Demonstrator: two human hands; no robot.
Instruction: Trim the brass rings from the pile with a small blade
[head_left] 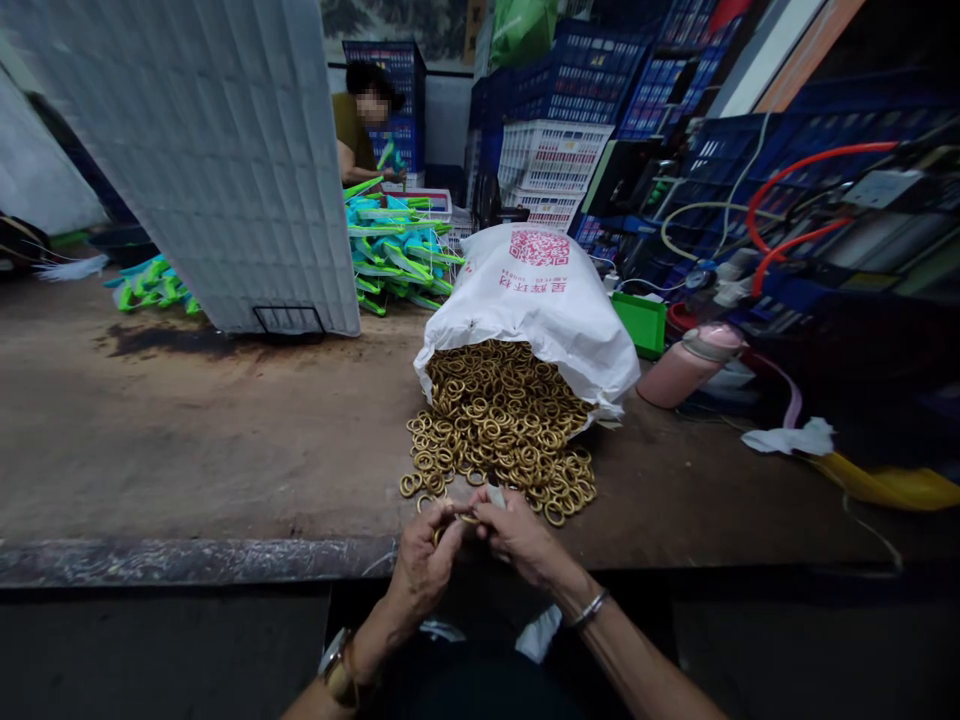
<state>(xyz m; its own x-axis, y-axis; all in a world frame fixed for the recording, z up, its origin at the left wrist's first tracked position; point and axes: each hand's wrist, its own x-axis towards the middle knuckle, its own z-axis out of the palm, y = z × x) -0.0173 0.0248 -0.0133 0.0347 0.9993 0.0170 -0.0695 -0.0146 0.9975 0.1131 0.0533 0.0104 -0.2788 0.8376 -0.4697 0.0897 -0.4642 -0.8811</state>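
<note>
Many brass-coloured rings (517,430) spill from the mouth of a white sack (540,300) onto the brown table. At the table's front edge, my left hand (427,560) is closed around a few rings, with one showing between its fingers. My right hand (514,530) meets it fingertip to fingertip, pinching a small pale object (495,495) with a dark tip; its exact kind is unclear. A ring lies between the fingertips of both hands.
A tall white ribbed panel (247,180) stands on the table (187,440) at left. Behind it are green and blue pieces (397,250) and a person (360,125). A pink bottle (690,365), green tray (639,322) and red hoses are at right.
</note>
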